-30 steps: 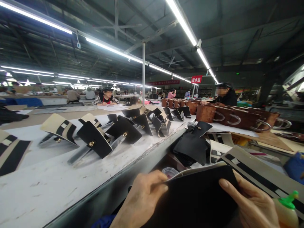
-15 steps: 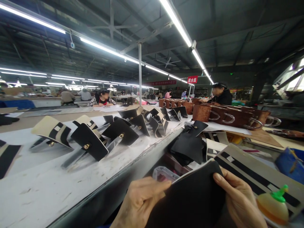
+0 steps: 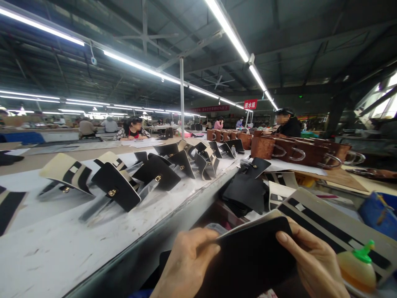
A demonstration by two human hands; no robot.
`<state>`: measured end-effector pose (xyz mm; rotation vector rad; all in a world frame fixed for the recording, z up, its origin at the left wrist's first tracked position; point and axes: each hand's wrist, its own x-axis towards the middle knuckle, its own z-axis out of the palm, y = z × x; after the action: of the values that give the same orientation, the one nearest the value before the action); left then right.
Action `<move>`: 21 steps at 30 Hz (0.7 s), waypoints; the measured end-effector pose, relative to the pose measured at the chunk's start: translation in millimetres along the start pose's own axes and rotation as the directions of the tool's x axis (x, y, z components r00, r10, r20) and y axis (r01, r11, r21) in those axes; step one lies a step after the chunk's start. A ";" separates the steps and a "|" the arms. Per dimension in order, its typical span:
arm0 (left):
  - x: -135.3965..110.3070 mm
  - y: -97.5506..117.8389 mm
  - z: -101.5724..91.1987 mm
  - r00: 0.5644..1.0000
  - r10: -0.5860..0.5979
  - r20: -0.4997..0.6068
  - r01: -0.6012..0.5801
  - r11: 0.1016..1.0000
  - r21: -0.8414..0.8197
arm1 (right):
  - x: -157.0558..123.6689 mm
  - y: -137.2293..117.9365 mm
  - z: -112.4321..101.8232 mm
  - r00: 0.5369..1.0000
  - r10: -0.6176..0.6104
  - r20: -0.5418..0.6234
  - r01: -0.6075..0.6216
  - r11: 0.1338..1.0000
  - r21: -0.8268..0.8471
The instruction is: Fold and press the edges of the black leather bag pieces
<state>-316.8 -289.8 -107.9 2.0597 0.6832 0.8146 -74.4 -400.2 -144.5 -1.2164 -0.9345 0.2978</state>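
A black leather panel (image 3: 248,256) with a pale backing along its upper edge is held between my two hands, low in the view. My left hand (image 3: 189,256) pinches its left edge, fingers curled over the top. At the upper right corner, my right hand (image 3: 313,256) grips it with the thumb on the black face and the fingers behind. Just beyond lies a stack of black leather pieces (image 3: 243,194). To the right are a large pale panel with black strips (image 3: 328,219) and a glue bottle (image 3: 356,265) with a green nozzle.
Several black flaps with gold clasps (image 3: 116,188) stand on the white-covered table (image 3: 62,248) to the left. Brown bags with clear-wrapped handles (image 3: 297,151) line the far right. A blue container (image 3: 380,215) sits at the right edge. Co-workers (image 3: 287,124) are further back.
The panel's upper edge has tipped slightly lower and flatter. My left thumb now shows against the panel below the curled fingers. My right hand keeps its hold on the corner.
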 end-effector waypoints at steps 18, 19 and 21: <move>5.8 -17.8 18.8 0.759 0.597 -0.261 -0.554 0.802 0.225 | -5.9 -6.7 13.4 0.981 0.160 -0.108 -0.153 0.986 0.063; 5.2 -19.0 21.5 0.767 0.582 -0.270 -0.529 0.811 0.249 | -6.9 -6.6 13.1 0.983 0.142 -0.115 -0.138 0.989 0.045; 3.8 -21.7 26.2 0.787 0.553 -0.271 -0.484 0.828 0.283 | -7.7 -7.3 12.3 0.988 0.113 -0.108 -0.110 0.994 0.026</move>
<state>-298.9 -288.0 -137.0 2.3554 0.3738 1.5078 -90.2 -399.7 -140.9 -1.2562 -0.7683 0.3253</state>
